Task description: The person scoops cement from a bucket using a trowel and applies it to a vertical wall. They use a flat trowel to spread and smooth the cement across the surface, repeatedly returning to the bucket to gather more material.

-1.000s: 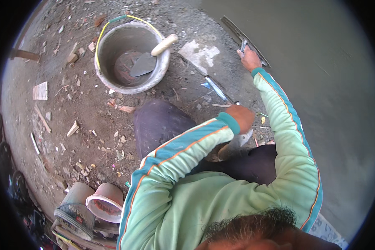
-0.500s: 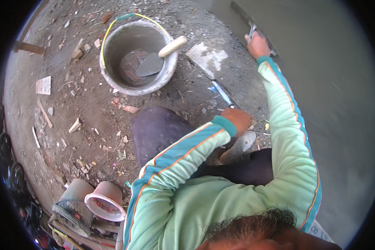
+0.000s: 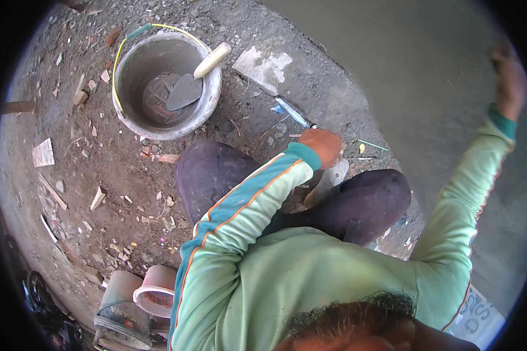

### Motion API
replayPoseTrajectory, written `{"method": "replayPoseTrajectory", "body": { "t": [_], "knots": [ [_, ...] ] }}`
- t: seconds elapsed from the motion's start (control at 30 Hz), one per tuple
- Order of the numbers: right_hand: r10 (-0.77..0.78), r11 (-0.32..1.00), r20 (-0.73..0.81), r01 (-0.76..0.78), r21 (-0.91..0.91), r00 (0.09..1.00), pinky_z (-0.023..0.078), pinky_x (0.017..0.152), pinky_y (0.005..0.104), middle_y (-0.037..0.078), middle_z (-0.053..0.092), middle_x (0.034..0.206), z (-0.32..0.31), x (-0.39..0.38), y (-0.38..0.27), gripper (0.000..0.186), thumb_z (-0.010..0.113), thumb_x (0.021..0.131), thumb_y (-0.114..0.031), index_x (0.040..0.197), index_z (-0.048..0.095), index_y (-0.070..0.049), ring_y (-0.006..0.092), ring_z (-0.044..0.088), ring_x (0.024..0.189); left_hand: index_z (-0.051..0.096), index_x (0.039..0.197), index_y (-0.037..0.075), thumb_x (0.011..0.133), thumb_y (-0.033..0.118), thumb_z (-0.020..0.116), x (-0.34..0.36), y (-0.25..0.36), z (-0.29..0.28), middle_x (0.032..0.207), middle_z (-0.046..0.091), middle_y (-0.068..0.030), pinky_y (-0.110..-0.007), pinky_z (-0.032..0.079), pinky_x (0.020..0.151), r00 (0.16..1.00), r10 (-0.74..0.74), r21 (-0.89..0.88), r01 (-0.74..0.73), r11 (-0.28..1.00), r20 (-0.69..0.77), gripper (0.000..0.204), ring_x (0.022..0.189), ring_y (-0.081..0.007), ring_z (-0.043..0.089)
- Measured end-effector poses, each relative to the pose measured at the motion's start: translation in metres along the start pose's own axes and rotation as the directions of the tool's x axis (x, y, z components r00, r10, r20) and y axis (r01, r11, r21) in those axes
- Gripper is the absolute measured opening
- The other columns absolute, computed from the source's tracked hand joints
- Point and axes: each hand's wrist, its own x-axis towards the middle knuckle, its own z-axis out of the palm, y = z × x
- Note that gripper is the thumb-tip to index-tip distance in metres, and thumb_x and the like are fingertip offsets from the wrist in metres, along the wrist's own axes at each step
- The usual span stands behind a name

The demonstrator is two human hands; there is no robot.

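Note:
My right hand (image 3: 510,79) reaches far out to the right, over smooth wet grey cement (image 3: 410,88). It is smeared by motion at the dark rim, and no tool shows clearly in it. My left hand (image 3: 322,147) is closed between my knees, its fingers mostly hidden. Just beyond it lies a blue-and-silver tool handle (image 3: 293,112), pointing from a whitish blotched flat piece (image 3: 262,69) toward the hand. I cannot tell whether the hand grips its end. Farther left stands a mortar-coated bucket (image 3: 123,99). A pointing trowel (image 3: 185,92) rests inside it, its wooden handle over the rim.
Two stained buckets, one grey (image 3: 120,301) and one pinkish (image 3: 156,289), lie at the lower left. Stone chips and wood scraps (image 3: 99,198) litter the dirt. The cement's edge (image 3: 357,82) runs to the right of my knees. A printed white sheet (image 3: 480,316) lies lower right.
My right hand has swept rightward across the cement; the long steel finishing trowel it held before no longer shows clearly. The view has shifted, while my left hand stays by the blue-and-silver handle.

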Motion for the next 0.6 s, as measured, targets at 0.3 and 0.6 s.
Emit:
{"method": "replayPoseTrajectory", "body": {
  "t": [0.3,0.6],
  "knots": [
    [0.180,0.978,0.692,-0.050,-0.204,0.699,0.050,0.084,0.0543,0.028,0.068,0.103,0.320,-0.226,0.098,0.043,0.059,0.098,-0.042,0.113,0.059,-0.002,0.0475,0.065,0.098,0.062,0.115,-0.001,0.090,0.030,0.068,0.009,0.007,0.013,0.101,0.073,-0.0210,-0.048,0.054,0.088,1.000,-0.007,-0.026,0.007,1.000,0.006,0.040,0.100,-0.0383,0.070],
    [0.284,0.954,0.671,-0.137,-0.265,0.685,0.048,0.088,0.0571,0.032,0.067,0.104,0.395,-0.243,0.132,0.047,0.058,0.097,-0.045,0.113,0.059,-0.001,0.0499,0.063,0.102,0.064,0.110,-0.001,0.085,0.016,0.064,0.014,0.002,0.020,0.097,0.073,-0.0212,-0.047,0.055,0.083,0.998,0.011,-0.020,-0.013,1.000,-0.056,0.030,0.096,-0.0368,0.071]
  ]
}}
